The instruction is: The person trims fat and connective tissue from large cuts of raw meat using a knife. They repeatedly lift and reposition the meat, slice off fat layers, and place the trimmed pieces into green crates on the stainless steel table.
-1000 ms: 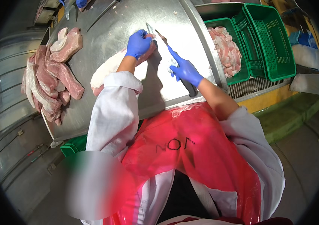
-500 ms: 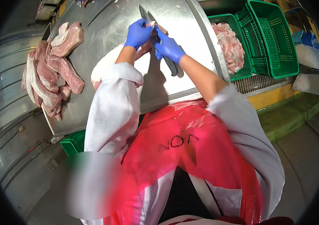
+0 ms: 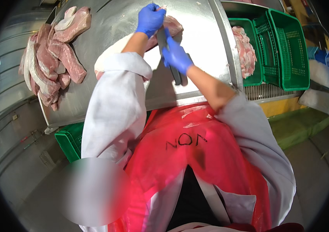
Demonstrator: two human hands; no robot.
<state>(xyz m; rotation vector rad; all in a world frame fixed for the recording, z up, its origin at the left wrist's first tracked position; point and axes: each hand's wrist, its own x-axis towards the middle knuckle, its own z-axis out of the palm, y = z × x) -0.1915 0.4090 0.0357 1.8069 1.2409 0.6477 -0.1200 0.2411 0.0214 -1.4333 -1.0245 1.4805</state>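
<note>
My left hand (image 3: 151,20), in a blue glove, is closed at the far part of the metal table, its fingertips pinching the end of a small pale-pink scrap of meat. My right hand (image 3: 176,55), gloved in blue too, grips a knife (image 3: 177,77) by its dark handle. The knife's blade points away from me, beside the meat and partly hidden by my right fingers. Under and beside my left wrist lies a long piece of meat (image 3: 174,25), red at its far end, with a broad white fat side (image 3: 112,54) nearer my left sleeve.
Several thick raw meat pieces (image 3: 48,65) are heaped at the table's left edge. On the right, a green basket (image 3: 255,79) holds sliced meat (image 3: 245,50), next to another green basket (image 3: 288,46). A green crate (image 3: 69,143) stands below the table's near left corner.
My hands have moved apart: the right one has come nearer to me with the knife, while the left stays at the far end. The whole view has shifted slightly.
</note>
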